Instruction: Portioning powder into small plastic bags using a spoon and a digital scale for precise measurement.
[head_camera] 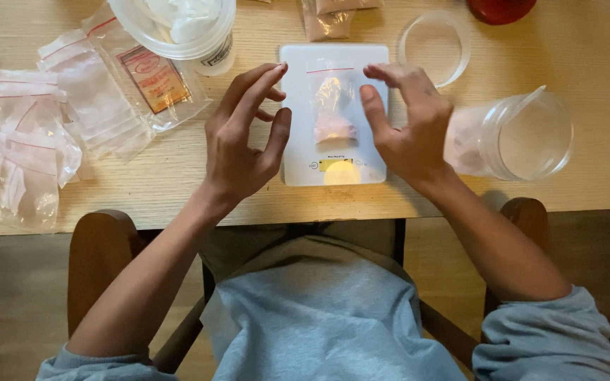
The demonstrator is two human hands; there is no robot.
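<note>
The small clear bag (pixel 334 106) of pinkish powder lies on the white scale (pixel 333 116) between the released left hand (pixel 243 141) and right hand (pixel 407 127), whose fingers could nudge it toward twelve o'clock, likely skewing the reading.

a small zip bag (pixel 333 106) lies on the kitchen scale (pixel 298 152) between the left hand (pixel 240 144) and right hand (pixel 407 127), empty bags (pixel 30 134) heaped left, a tipped jar (pixel 517 137) lying right, its lid (pixel 433 46) behind.
</note>
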